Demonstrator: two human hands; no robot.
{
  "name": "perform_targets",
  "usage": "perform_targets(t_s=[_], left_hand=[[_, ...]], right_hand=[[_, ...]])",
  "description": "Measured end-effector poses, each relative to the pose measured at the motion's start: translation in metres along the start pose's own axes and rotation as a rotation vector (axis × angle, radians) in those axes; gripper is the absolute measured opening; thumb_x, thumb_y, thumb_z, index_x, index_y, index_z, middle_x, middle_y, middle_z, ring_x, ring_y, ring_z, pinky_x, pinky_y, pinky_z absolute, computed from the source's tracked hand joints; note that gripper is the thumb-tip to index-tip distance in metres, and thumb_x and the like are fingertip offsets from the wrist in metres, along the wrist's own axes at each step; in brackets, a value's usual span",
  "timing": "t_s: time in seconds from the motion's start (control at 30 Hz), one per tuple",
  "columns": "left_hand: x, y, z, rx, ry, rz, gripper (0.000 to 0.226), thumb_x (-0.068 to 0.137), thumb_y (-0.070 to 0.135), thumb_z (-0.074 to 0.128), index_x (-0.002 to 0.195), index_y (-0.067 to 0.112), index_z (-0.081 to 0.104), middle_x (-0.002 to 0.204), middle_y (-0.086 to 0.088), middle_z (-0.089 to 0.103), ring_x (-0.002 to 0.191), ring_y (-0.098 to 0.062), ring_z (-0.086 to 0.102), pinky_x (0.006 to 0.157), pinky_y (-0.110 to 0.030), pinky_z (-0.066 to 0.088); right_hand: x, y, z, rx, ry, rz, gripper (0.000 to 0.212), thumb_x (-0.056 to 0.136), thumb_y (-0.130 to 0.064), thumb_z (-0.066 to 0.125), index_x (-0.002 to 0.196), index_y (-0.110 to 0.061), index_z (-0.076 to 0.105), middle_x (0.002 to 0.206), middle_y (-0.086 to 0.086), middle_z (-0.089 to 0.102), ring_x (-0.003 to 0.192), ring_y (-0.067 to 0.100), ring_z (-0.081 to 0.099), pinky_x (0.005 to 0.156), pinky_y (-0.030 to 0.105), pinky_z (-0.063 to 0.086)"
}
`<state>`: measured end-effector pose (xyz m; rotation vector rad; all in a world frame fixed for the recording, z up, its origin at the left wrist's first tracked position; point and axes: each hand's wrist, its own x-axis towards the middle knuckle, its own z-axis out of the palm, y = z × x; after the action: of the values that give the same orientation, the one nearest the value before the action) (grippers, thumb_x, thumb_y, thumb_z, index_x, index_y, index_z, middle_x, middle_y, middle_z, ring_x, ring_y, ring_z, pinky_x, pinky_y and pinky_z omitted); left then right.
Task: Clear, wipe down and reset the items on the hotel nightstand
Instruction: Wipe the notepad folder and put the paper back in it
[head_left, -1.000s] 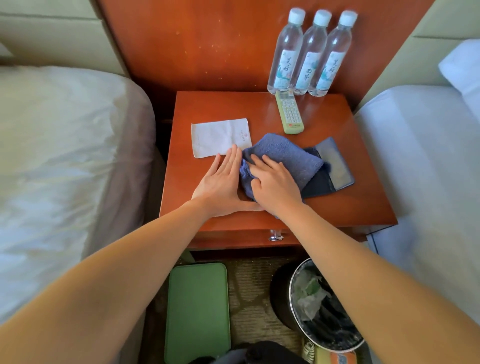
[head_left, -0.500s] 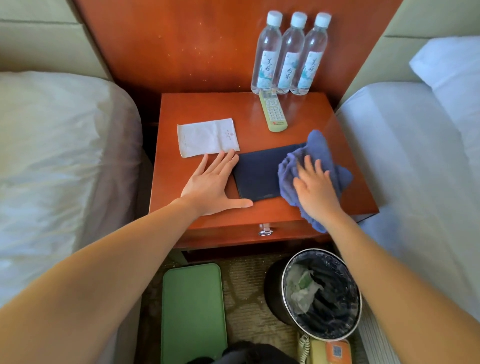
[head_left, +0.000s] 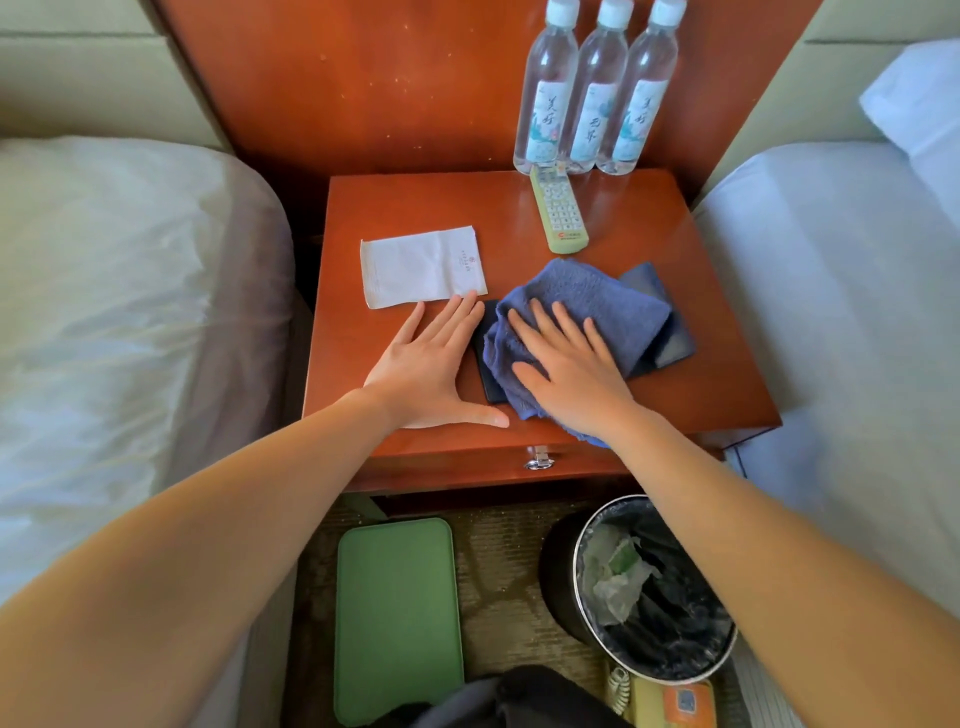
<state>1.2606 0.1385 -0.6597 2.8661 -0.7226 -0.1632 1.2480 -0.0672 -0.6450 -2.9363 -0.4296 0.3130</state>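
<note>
Presses blue cloth (head_left: 587, 301) onto dark folder (head_left: 675, 345) mid-desk (head_left: 706, 280) with right grip (head_left: 571, 366), fingers spread straight. Rests left grip (head_left: 426, 361) flat just beside folder's left end. Likely wipes rightward along folder's long axis.

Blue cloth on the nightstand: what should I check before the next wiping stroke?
1. Flat right hand on blue cloth: ok.
2. Flat left hand on nightstand beside dark blue pad: ok.
3. Path clear of remote control: not ok, it lies just behind the cloth.
4. Three water bottles upright at the back: ok.
5. Clean pad under cloth: cannot tell, covered.
</note>
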Motion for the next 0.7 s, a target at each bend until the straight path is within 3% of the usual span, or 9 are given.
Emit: perform_targets(t_s=[0.27, 0.43, 0.6, 0.7], left_hand=[[0.0, 0.002, -0.003, -0.046, 0.003, -0.023, 0.13, 0.06, 0.097, 0.038, 0.157, 0.02, -0.001, 0.164, 0.008, -0.006, 0.147, -0.001, -0.014, 0.123, -0.039, -0.006], [0.002, 0.004, -0.004, -0.026, -0.025, -0.051, 0.12, 0.065, 0.096, 0.032, 0.156, 0.025, -0.001, 0.164, 0.01, -0.006, 0.143, 0.001, -0.018, 0.123, -0.039, -0.007], [0.003, 0.005, -0.004, -0.003, -0.016, -0.054, 0.116, 0.065, 0.096, 0.026, 0.155, 0.027, 0.0, 0.164, 0.009, -0.003, 0.144, -0.001, -0.015, 0.122, -0.039, -0.008], [0.002, 0.005, -0.003, -0.012, -0.007, -0.054, 0.118, 0.066, 0.095, 0.03, 0.156, 0.025, 0.001, 0.164, 0.011, -0.004, 0.142, 0.002, -0.018, 0.122, -0.037, -0.009]], right_hand=[[-0.021, -0.007, 0.0, 0.031, -0.004, -0.074, 0.059, 0.103, -0.042, 0.027, 0.154, -0.035, -0.002, 0.163, -0.009, -0.006, 0.15, 0.014, -0.009, 0.119, 0.038, -0.007], [-0.027, 0.04, -0.004, 0.048, 0.102, 0.17, 0.055, 0.104, -0.033, 0.026, 0.155, -0.029, 0.007, 0.164, -0.003, 0.006, 0.15, 0.021, 0.002, 0.119, 0.041, 0.004], [-0.007, 0.059, -0.019, 0.096, 0.07, 0.411, 0.058, 0.101, -0.03, 0.027, 0.156, -0.025, 0.007, 0.163, 0.0, 0.007, 0.15, 0.026, 0.003, 0.118, 0.051, 0.006], [0.006, 0.028, -0.013, 0.016, 0.134, 0.266, 0.058, 0.099, -0.028, 0.03, 0.155, -0.024, 0.014, 0.162, 0.001, 0.015, 0.148, 0.026, 0.01, 0.117, 0.048, 0.011]])
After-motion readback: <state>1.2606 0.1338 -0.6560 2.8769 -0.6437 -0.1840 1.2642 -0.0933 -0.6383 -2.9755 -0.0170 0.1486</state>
